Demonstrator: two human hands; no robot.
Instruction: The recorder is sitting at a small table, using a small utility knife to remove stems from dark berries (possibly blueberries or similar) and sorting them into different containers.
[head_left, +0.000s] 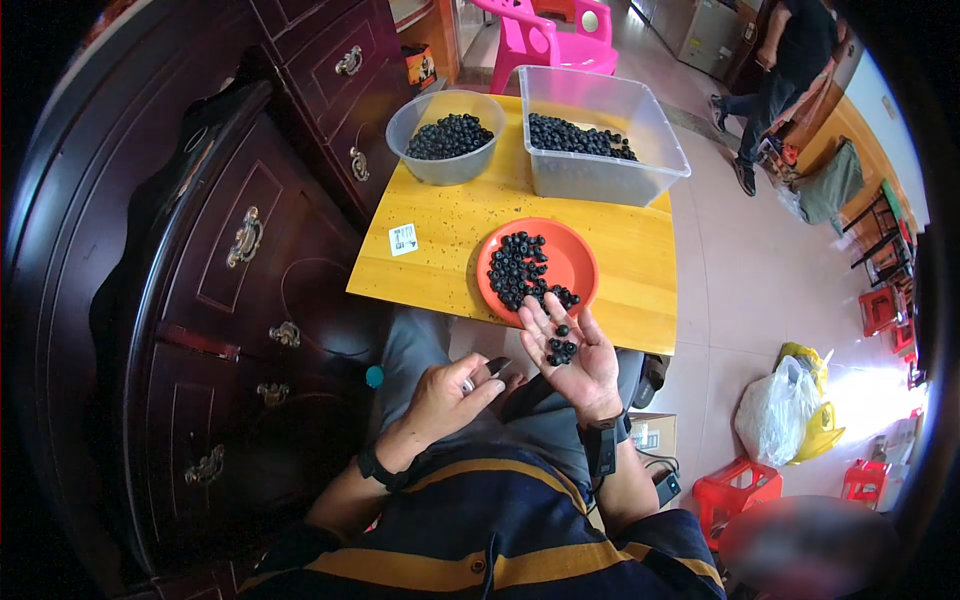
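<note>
Right hand [588, 372] open, palm up, loose black pieces [569, 349] on it; left hand [446, 400] closed round a small dark-tipped tool [497, 366]; best keep palm cupped, tip clear.

By the worktop's [640, 290] near edge, our right hand [585, 375] bears loose, round black pieces [570, 349], our left hand [452, 396] a dark blade [496, 366].

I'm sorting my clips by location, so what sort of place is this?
Probably a room in a home, though I can't be certain: the dark, panelled wooden cabinet, the pink plastic armchair and the red plastic stool suggest a household more than a workshop.
</note>
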